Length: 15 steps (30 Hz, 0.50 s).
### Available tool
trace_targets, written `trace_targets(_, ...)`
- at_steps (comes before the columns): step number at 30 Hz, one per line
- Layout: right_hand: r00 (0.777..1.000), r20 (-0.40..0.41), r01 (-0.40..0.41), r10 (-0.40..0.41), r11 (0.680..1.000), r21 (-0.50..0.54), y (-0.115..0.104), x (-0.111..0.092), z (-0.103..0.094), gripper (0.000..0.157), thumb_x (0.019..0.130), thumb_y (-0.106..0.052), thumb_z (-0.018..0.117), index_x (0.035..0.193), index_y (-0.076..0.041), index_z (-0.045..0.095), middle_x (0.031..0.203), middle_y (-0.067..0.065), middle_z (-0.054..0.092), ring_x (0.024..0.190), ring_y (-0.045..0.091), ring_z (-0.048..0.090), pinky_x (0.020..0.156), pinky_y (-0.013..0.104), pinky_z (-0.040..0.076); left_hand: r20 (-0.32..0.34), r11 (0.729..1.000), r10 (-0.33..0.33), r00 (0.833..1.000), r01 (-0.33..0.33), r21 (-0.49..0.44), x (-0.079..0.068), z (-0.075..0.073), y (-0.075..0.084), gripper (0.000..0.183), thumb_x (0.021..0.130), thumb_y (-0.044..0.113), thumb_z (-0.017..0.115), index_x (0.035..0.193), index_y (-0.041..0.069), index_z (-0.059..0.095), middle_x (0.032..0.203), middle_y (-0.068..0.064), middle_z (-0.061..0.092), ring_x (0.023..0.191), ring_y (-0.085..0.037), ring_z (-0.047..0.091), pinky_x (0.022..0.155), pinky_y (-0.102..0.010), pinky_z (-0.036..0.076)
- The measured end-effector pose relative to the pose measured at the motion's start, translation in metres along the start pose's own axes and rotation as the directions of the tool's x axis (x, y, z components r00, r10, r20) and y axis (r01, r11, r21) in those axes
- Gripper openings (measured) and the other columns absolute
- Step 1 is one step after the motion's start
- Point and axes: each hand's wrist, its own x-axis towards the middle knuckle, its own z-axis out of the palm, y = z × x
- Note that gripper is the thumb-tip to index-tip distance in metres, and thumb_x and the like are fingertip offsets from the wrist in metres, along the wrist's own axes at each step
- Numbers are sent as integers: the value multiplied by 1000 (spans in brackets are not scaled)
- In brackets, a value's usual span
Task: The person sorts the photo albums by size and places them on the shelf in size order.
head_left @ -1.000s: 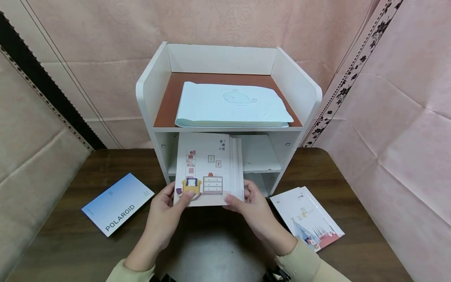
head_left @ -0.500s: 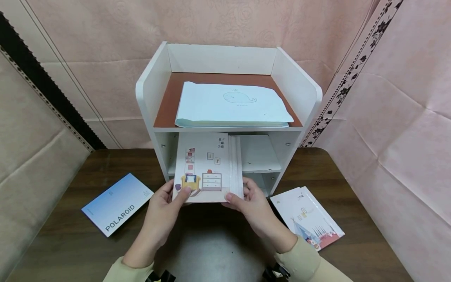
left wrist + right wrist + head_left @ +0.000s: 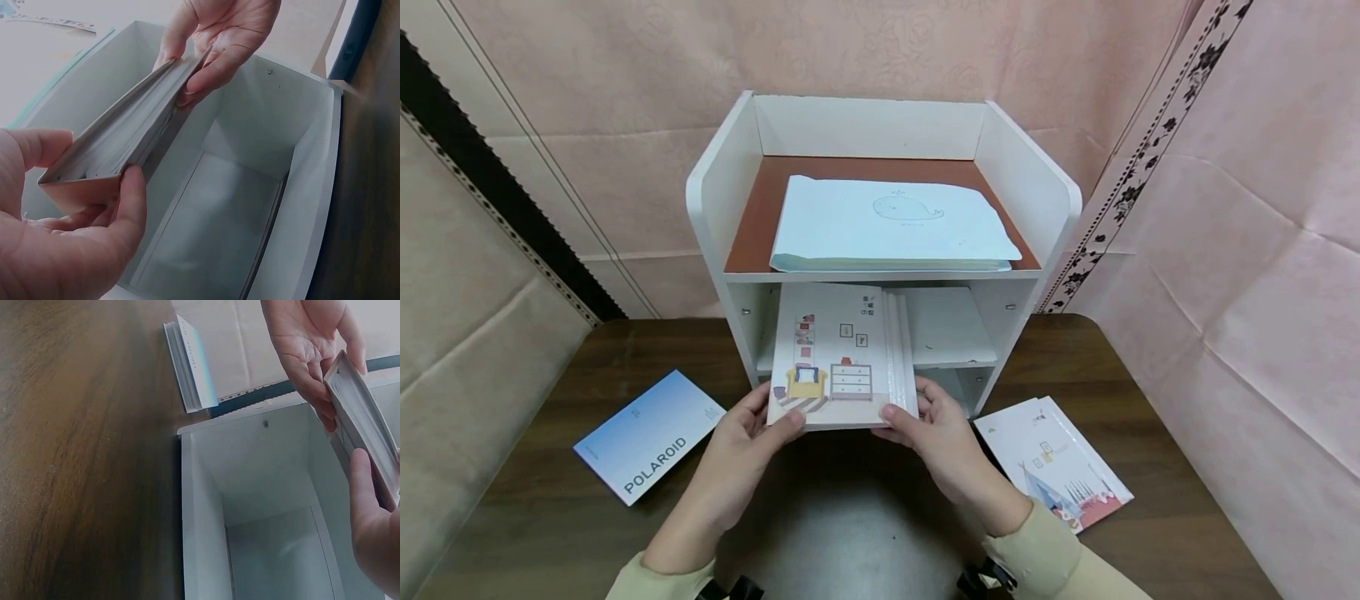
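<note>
Both hands grip a small photo album (image 3: 831, 358) with a white cover showing a drawn yellow armchair and chest of drawers. My left hand (image 3: 752, 442) holds its near left corner, thumb on the cover. At the near right corner my right hand (image 3: 936, 433) pinches it, fingers at the side and under it. The album's far end overlaps the middle opening of a white shelf unit (image 3: 718, 250). In the left wrist view, the album (image 3: 125, 128) is seen edge-on, its pages slightly fanned between the covers, in front of the unit's open compartments.
A blue POLAROID album (image 3: 651, 433) lies on the dark wooden table (image 3: 550, 517) at left. Another illustrated album (image 3: 1056, 462) lies at right, near my right forearm. A pale whale-print packet (image 3: 895, 225) rests on the unit's brown top shelf.
The held album has shifted slightly away from me, toward the shelf unit, and its page edges fan out a little at right. My left forearm has moved a little left.
</note>
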Motion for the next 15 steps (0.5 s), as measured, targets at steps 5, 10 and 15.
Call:
trace_targets(5,1000,8,-1,1,1000,-1,-2,0,0,55,92,-8,67,138,-2,37,128,20,56,107,33,63,87,44,53,53,997,26,998,-22,-75,-1,-2,-4,69,94,23,66,149,7,28,144,-13,42,122,-25,52,95,-35,47)
trace_targets(10,1000,29,-4,3,1000,13,-7,2,1,55,92,-13,67,138,-3,38,130,19,56,108,33,62,89,44,52,69,991,37,997,-28,-130,0,-2,-3,67,94,24,66,149,10,30,142,-14,44,120,-27,55,95,-41,47)
trace_targets(15,999,54,-9,9,1000,5,-11,5,2,56,93,-19,67,138,-3,39,131,19,55,110,33,61,89,43,52,39,989,55,998,-49,-136,2,0,-1,65,94,25,65,148,8,33,140,-15,46,118,-28,56,93,-44,49)
